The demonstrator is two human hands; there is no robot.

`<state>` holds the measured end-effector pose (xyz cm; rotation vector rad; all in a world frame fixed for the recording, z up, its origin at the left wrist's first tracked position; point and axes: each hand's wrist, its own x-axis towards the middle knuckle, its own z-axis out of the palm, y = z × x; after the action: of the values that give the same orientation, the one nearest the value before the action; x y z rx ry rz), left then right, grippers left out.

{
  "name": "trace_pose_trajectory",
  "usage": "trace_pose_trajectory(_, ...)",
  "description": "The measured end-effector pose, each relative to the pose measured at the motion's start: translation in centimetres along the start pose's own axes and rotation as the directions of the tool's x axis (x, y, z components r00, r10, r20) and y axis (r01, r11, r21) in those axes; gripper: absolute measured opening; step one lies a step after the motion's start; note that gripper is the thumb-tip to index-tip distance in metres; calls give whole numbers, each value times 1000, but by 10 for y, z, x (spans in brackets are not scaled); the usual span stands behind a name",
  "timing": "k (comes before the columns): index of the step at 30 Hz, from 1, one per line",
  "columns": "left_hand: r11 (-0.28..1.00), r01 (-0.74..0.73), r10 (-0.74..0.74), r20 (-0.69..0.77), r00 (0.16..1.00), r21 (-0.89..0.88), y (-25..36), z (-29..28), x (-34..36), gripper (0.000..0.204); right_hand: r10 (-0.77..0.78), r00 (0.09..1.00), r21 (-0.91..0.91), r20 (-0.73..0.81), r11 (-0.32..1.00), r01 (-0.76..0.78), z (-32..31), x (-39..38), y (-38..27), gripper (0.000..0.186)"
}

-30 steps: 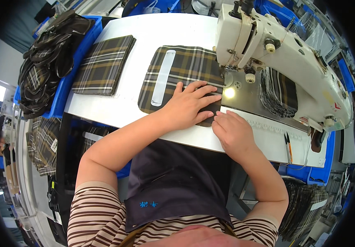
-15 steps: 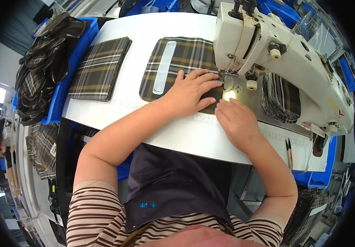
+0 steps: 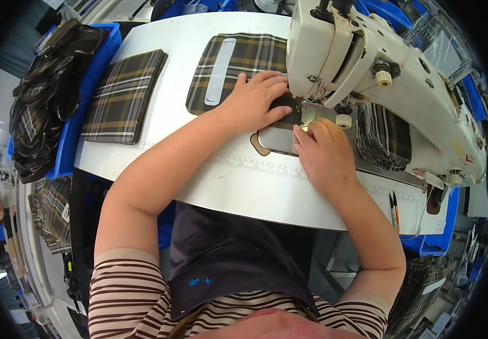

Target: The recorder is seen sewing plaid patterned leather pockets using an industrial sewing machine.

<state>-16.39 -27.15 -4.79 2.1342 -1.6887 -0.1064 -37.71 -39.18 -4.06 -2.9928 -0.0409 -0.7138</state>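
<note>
White worktable [image 3: 199,169], 2 flat open hands [image 3: 289,121] pressing plaid fabric [image 3: 244,56] beside sewing machine [image 3: 379,62].

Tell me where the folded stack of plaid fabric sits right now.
In the head view, the folded plaid stack lies on the white table at the person's left, between the blue bin of dark pieces and the plaid panel under the left hand.

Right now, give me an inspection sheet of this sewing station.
Surface: white table, printed ruler along the front.
Job's things: plaid panel with a white strip, fed under the sewing machine.
Clutter: folded plaid stack; blue bin of dark straps; sewn pieces behind the needle.
Hands: left hand flat on the panel; right hand at the needle plate.
Cables: nothing seen.
Surroundings: more blue bins, plaid bundles below.
</note>
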Motion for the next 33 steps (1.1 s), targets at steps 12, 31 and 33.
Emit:
trace_pose_trajectory(12,986,22,-18,-26,999,163,-23,5,26,43,39,999,-14,34,999,-38,0,-2,0,40)
trace_pose_trajectory(31,990,41,-41,-6,999,133,-21,5,26,46,78,996,39,34,996,-79,-2,-5,0,39)
trace_pose_trajectory(33,989,49,-48,-9,999,143,-19,5,27,46,77,997,44,30,996,-79,0,-6,2,39)
